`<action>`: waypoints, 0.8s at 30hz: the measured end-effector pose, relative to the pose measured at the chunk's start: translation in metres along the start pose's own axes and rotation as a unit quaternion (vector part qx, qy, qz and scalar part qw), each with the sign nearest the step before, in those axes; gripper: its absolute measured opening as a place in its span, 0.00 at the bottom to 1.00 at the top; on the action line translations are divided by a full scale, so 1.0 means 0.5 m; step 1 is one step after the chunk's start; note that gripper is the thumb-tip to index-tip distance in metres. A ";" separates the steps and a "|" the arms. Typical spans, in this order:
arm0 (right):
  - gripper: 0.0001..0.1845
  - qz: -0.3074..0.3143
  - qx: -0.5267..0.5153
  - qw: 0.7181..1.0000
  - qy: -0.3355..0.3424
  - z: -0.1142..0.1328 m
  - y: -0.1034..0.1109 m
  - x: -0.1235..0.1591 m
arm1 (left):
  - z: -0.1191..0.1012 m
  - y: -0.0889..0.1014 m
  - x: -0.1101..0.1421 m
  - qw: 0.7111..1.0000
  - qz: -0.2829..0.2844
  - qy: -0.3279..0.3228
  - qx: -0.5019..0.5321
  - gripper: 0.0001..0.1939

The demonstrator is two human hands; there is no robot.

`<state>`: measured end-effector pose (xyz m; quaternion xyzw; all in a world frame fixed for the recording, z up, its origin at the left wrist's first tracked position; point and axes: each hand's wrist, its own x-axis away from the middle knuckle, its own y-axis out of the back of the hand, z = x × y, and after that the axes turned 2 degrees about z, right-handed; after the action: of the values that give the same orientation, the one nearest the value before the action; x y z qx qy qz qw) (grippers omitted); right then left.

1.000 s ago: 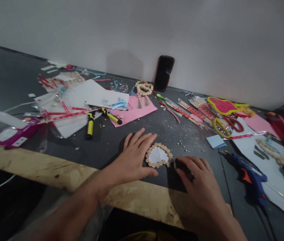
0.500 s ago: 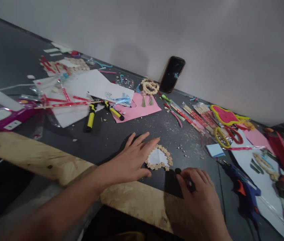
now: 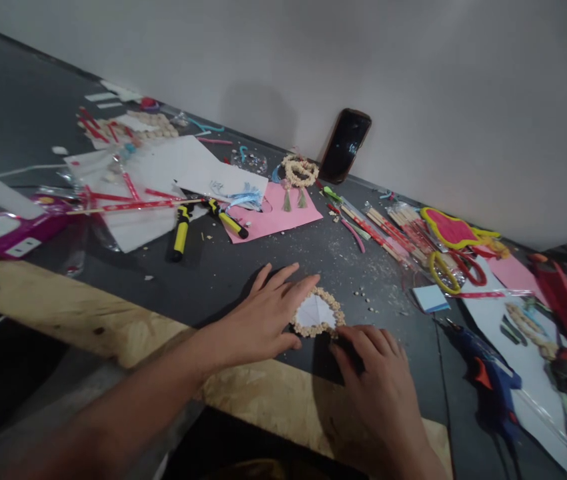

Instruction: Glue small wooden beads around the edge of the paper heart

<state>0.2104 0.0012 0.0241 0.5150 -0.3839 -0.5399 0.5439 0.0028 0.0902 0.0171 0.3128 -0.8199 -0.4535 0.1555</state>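
A small white paper piece [image 3: 315, 311] lies on the dark tabletop, its rim edged with tan, chip-like bits. Flat beside it rests my left hand [image 3: 266, 317], fingers spread, index and thumb along its left edge. My right hand [image 3: 381, 363] has thumb and forefinger pinched together at the lower right of the rim. Whatever is between those fingertips is too small to make out. Beyond my right hand lies a blue glue gun [image 3: 488, 370] with an orange trigger.
Yellow-black pliers [image 3: 182, 233] and a pink sheet [image 3: 276, 217] lie ahead. A purple glue gun [image 3: 18, 230] is at left. A phone [image 3: 346, 145] leans on the wall. Red-yellow scissors [image 3: 446, 273] and wrapped sticks [image 3: 388, 233] lie right. A raw wood edge [image 3: 263, 393] runs in front.
My right hand has moved left and slightly up, bringing its pinched fingertips to the rim of the paper piece. My left hand has stayed in place.
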 end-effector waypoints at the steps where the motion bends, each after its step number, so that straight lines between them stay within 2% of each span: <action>1: 0.09 0.002 0.000 1.000 -0.001 0.001 -0.002 0.000 | 0.000 -0.001 0.000 1.000 0.000 0.000 -0.001 0.46; 9: 0.05 -0.006 -0.011 1.000 -0.002 -0.004 -0.006 -0.001 | 0.002 -0.001 0.001 1.000 -0.004 -0.002 -0.010 0.45; 24: 0.07 0.005 -0.023 1.000 -0.005 -0.007 -0.013 -0.003 | -0.001 0.001 0.002 1.000 0.000 0.000 -0.013 0.45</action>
<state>0.2124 0.0038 0.0175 0.4981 -0.3768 -0.5484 0.5561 0.0022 0.0897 0.0178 0.3110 -0.8139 -0.4642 0.1591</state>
